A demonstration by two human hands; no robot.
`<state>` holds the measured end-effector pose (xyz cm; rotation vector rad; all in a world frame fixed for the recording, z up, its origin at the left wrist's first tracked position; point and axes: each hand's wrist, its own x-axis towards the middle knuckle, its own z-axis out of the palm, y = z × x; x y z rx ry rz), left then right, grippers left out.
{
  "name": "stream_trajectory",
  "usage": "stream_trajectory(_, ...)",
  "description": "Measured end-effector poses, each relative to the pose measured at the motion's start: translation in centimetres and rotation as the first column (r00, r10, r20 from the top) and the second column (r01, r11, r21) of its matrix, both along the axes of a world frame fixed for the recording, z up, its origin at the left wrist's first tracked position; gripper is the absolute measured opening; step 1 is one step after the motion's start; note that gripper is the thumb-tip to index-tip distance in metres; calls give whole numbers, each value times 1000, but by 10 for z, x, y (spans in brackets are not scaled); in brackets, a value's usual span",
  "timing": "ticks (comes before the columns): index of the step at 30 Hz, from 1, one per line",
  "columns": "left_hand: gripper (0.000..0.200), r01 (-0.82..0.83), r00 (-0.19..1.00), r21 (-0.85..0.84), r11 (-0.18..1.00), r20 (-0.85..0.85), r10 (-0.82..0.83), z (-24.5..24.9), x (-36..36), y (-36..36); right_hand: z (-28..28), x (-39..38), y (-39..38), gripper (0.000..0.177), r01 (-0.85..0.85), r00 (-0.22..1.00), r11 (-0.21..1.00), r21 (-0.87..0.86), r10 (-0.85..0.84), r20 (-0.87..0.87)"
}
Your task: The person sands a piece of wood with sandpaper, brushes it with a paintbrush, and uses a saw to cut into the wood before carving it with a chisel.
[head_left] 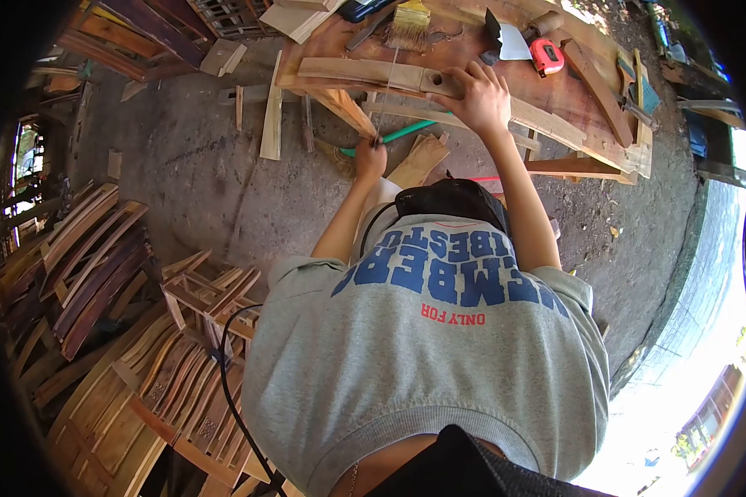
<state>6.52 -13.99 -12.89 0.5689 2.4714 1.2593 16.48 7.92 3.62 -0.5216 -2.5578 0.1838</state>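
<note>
With my left hand (370, 159) closed, I'm gripping a thin blade (390, 81) across the sideways-lying board (344, 71), which my nearer right hand (482, 101) is clasping, fingers curled.

From my end I see grey concrete floor (191, 166) left of the wooden table (547, 101), slatted wooden seating (195, 385) below-left of it, daylit pale sheeting (680, 282) below-right.

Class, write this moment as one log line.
left hand: gripping thin straight metal tool | right hand: on curved brown wooden plank | nearby: red tape measure on brown wooden table
</note>
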Motion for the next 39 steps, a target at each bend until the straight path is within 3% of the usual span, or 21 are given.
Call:
stream_trajectory(2, 27, 30, 998, -63, 998, 50, -26, -35, 6, -26, 1, 0, 1, 46, 23, 1000, 1000, 2, -23, 13)
stream_trajectory(5, 29, 28, 996, -38, 999, -89, -31, 21, 17, -1, 0, 1, -1, 46, 7, 1000, 1000, -1, -7, 13)
stream_trajectory(6, 29, 30, 996, -38, 999, -88, -33, 17, 8, 11, 0, 1, 0, 46, -6, 1000, 1000, 3, 6, 11)
stream_trajectory(9, 41, -75, 996, -37, 997, 50, 76, 2, -19, 45, 3, -1, 1, 46, 21, 999, 1000, -19, -20, 39)
stream_trajectory(11, 43, -12, 995, 18, 1000, -103, 14, 0, -25, 45, 4, -3, 2, 46, 59, 997, 997, -46, -56, 62)
stream_trajectory(13, 44, -16, 999, 14, 1000, -49, 16, 3, -21, 40, 3, 1, 3, 47, -38, 999, 999, -11, 38, 16)
stream_trajectory(15, 38, -15, 1000, 105, 994, 16, 14, 5, -20, 42, 3, 3, 0, 47, -41, 999, 999, -19, 41, 16)
stream_trajectory(18, 37, -39, 998, 60, 997, 46, 36, 2, -14, 42, 5, 0, 2, 46, -11, 1000, 1000, -23, 11, 18)
stream_trajectory(20, 32, -45, 969, 134, 990, -236, 76, -65, -2, 11, 5, -1, 4, 46, 23, 1000, 999, -24, -22, 22)
stream_trajectory(21, 32, -37, 966, 144, 989, -248, 72, -75, -4, 0, 5, -2, 5, 46, 14, 1000, 1000, -27, -13, 19)
stream_trajectory(23, 29, 103, 989, 64, 993, 101, -109, -84, -1, -29, 2, 0, 3, 46, 13, 1000, 999, -42, -12, 23)
stream_trajectory(24, 29, 105, 988, 61, 993, 106, -111, -79, 3, -28, 0, -2, 4, 48, 29, 999, 999, -40, -27, 44)
stream_trajectory(26, 30, -60, 987, 50, 997, -148, 67, -46, 2, -3, 0, -1, 4, 49, 24, 998, 999, -33, -22, 66)
stream_trajectory(29, 34, -54, 998, -29, 998, -25, 54, 9, -14, 40, 4, 2, 3, 50, -18, 999, 1000, -3, 18, 49)
stream_trajectory(33, 39, -85, 996, -43, 995, -33, 84, 3, -11, 35, 0, -1, 6, 50, -10, 1000, 1000, -2, 10, 29)
stream_trajectory(35, 39, -41, 977, -3, 999, -209, 39, -36, -1, 4, 1, -1, 6, 50, -20, 999, 1000, 8, 20, 27)
stream_trajectory(36, 37, -126, 991, -71, 990, -56, 122, -37, 7, -4, 2, 0, 7, 50, -20, 999, 1000, 6, 20, 25)
stream_trajectory(39, 35, -66, 996, -3, 998, 55, 66, -31, 6, -10, 3, 0, 6, 50, -26, 999, 1000, 0, 26, 37)
